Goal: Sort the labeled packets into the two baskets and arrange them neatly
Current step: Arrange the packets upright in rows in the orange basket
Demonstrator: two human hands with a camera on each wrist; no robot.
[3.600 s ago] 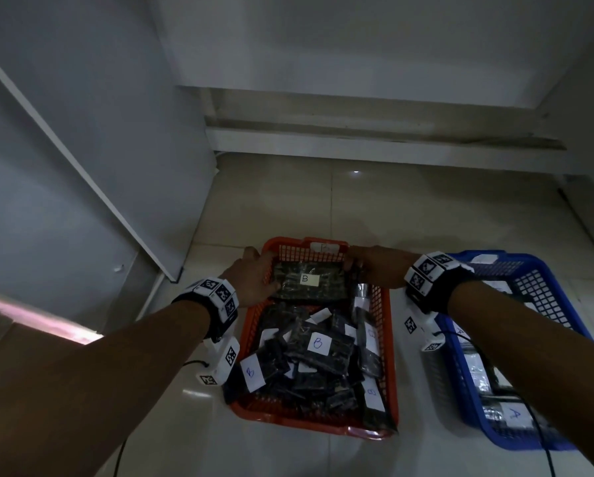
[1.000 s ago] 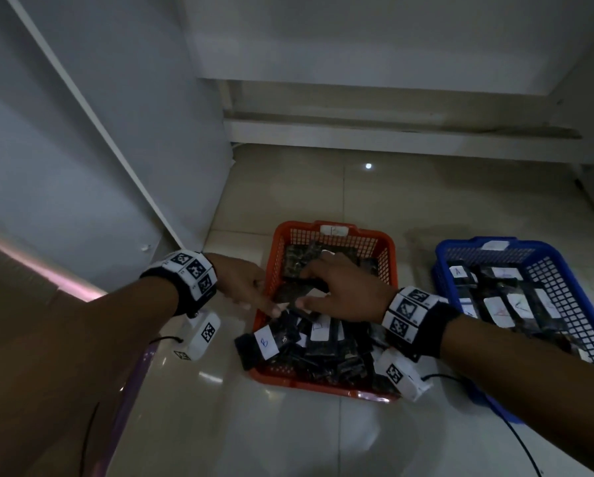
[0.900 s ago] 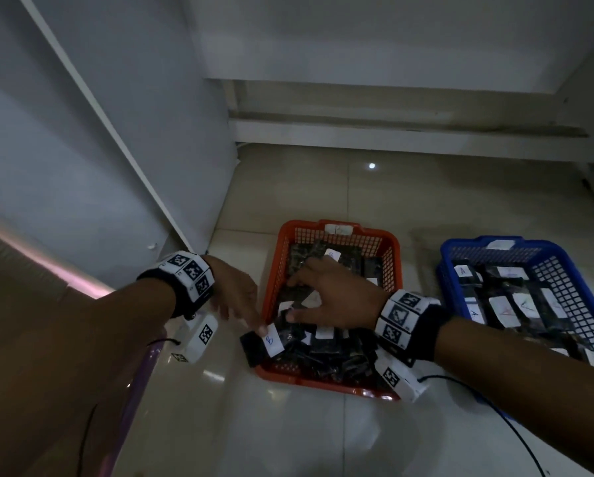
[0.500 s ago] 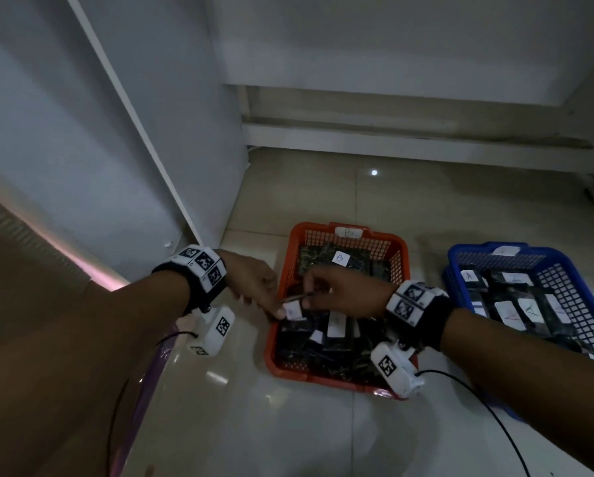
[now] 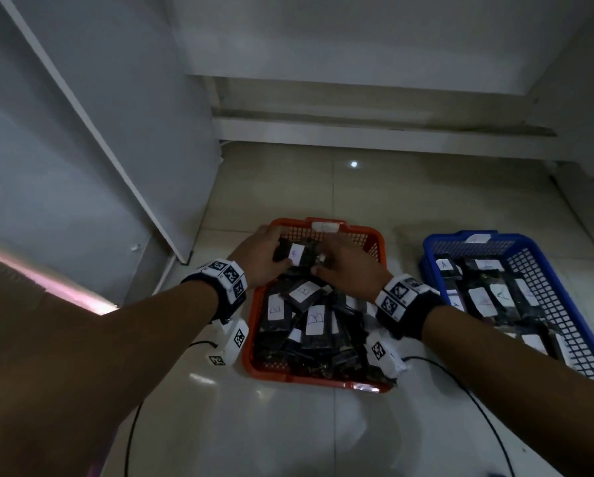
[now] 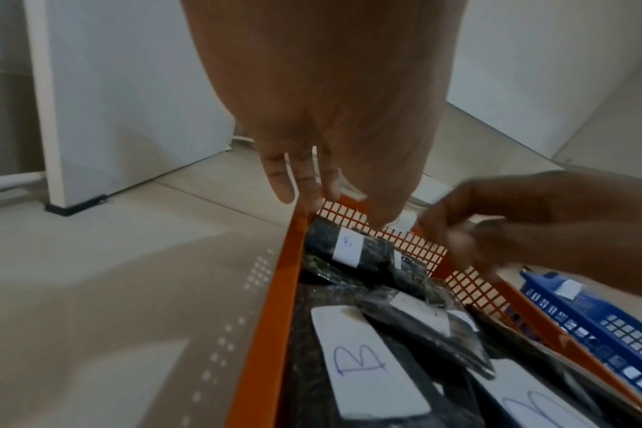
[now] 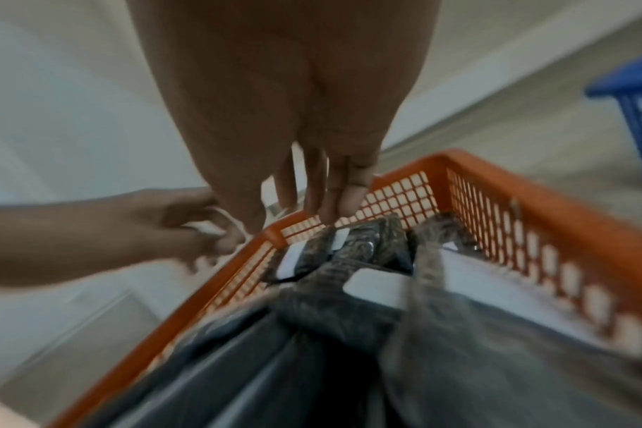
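on the tiled floor [image 5: 288,435] the left hand [image 5: 259,258] reaches over the far left corner of the orange basket [image 5: 251,333]. its fingers [image 6: 281,185] are nearly straight and pass over the rim, and the wrist view shows nothing held in them; whether the thumb touches the packet below, i cannot tell. that packet [image 5: 295,255], dark with a white tag marked b, lies along the far wall of the orange basket, between the two hands. nearer in the same basket the b packets [image 5: 314,320] lie heaped and crossing, tags at different angles, one leaning on another. the right hand [image 5: 349,271] is over the far middle of the orange basket, fingers [image 7: 348,199] extended and close together, tips just above the packets; the view is blurred, so i cannot tell if it presses or holds anything. to the right, apart from the orange one, the blue basket [image 5: 543,280] holds packets tagged a [image 5: 478,297], laid flatter and more in rows.

judging from this, the sorting looks done: no packets show on the floor, and every tag that can be read matches its basket. what seems left is the neat arranging of the orange basket, probably started at its far wall, with the near heap not yet straightened.
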